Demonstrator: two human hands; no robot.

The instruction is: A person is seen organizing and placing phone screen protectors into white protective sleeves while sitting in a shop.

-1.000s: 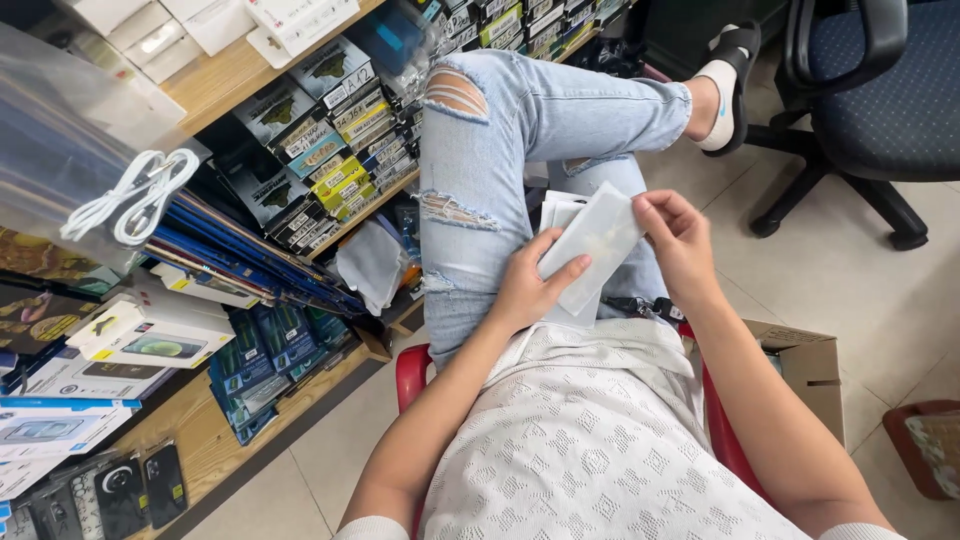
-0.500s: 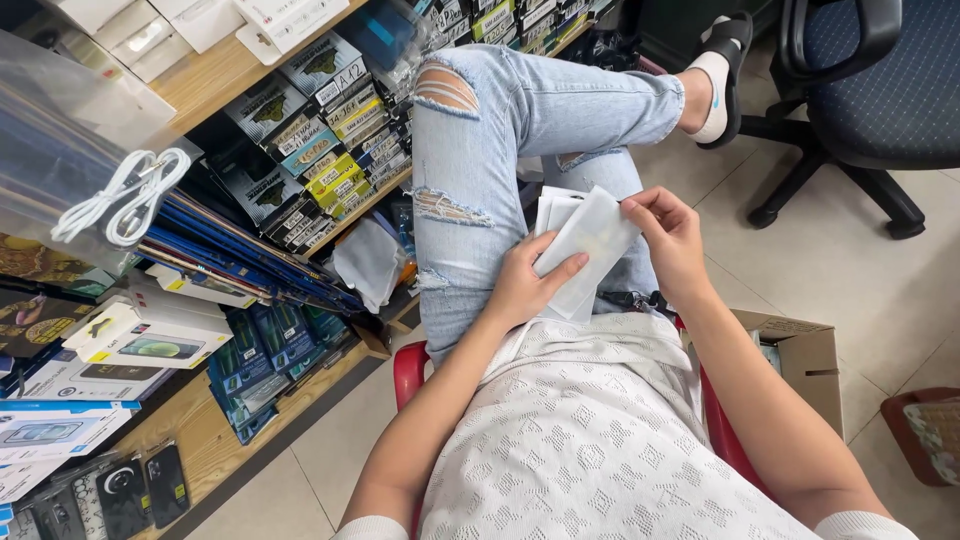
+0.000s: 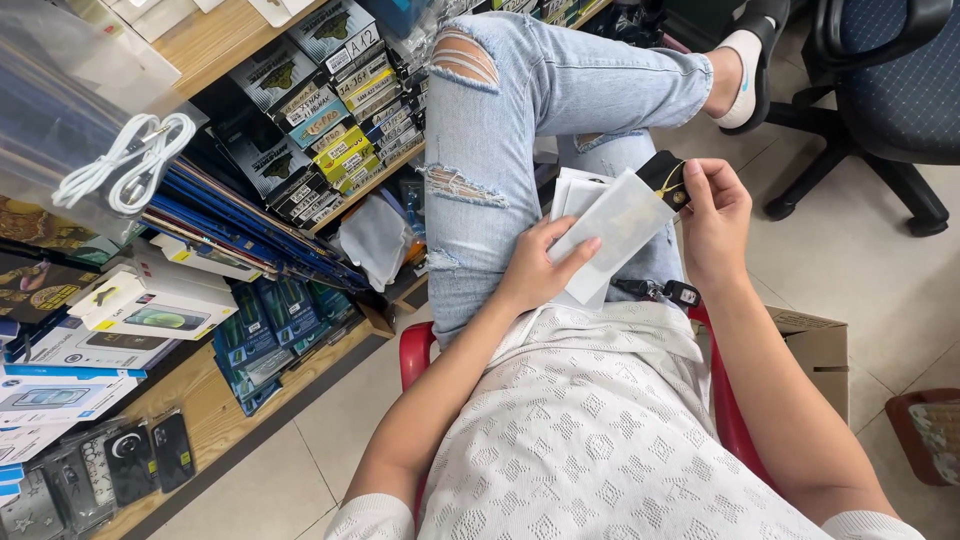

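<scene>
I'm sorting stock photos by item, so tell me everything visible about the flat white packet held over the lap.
The flat white packet is a thin, pale rectangle, apparently a glossy plastic sleeve, tilted with its far end raised. A black header tab tops that end. The left hand holds its lower edge; the right hand pinches the tab end. It lies over similar white packets resting on the jeans.

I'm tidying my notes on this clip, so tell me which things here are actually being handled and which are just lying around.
Being handled:
- flat white sleeve-like packet, held by left hand and right hand
- small black tab with a gold cord at its top end
- stack of similar white packets on the lap

Lying about:
- coiled white cable
- shelved boxed accessories
- blue office chair
- brown cardboard box
</scene>
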